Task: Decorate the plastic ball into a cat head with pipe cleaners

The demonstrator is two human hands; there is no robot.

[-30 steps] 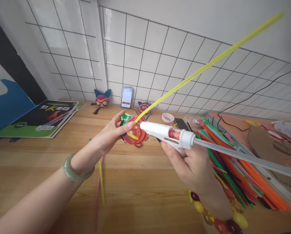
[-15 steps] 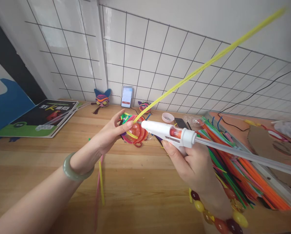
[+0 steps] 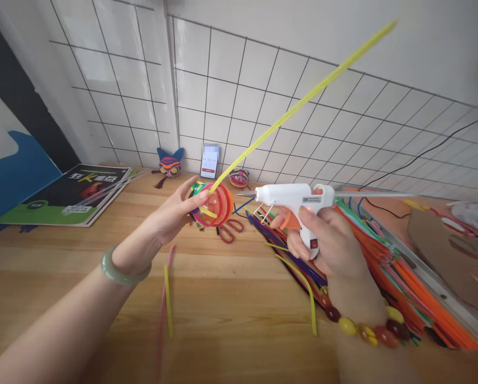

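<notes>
My left hand point(image 3: 183, 205) grips a round craft piece point(image 3: 222, 205) made of orange, pink and green pipe cleaners over what looks like a clear base. Its thumb presses one end of a long yellow pipe cleaner point(image 3: 287, 114) against the piece; the free end slants up to the right. My right hand point(image 3: 327, 234) is wrapped round the handle of a white hot glue gun point(image 3: 289, 194), fingers at the orange trigger. The gun's metal nozzle points left, a short gap from the craft piece. A clear glue stick point(image 3: 367, 194) juts from its back.
Red-handled scissors point(image 3: 231, 230) lie behind the craft piece. Bundled pipe cleaners point(image 3: 415, 282) fill the right side. Two finished masks point(image 3: 169, 164) and a phone point(image 3: 209, 161) stand by the grid wall. A book point(image 3: 82, 186) lies left, and loose pipe cleaners point(image 3: 168, 301) lie in front.
The glue gun has moved right, away from the craft piece, and turned so its side and trigger show. My left hand has shifted slightly left with the piece and the yellow pipe cleaner.
</notes>
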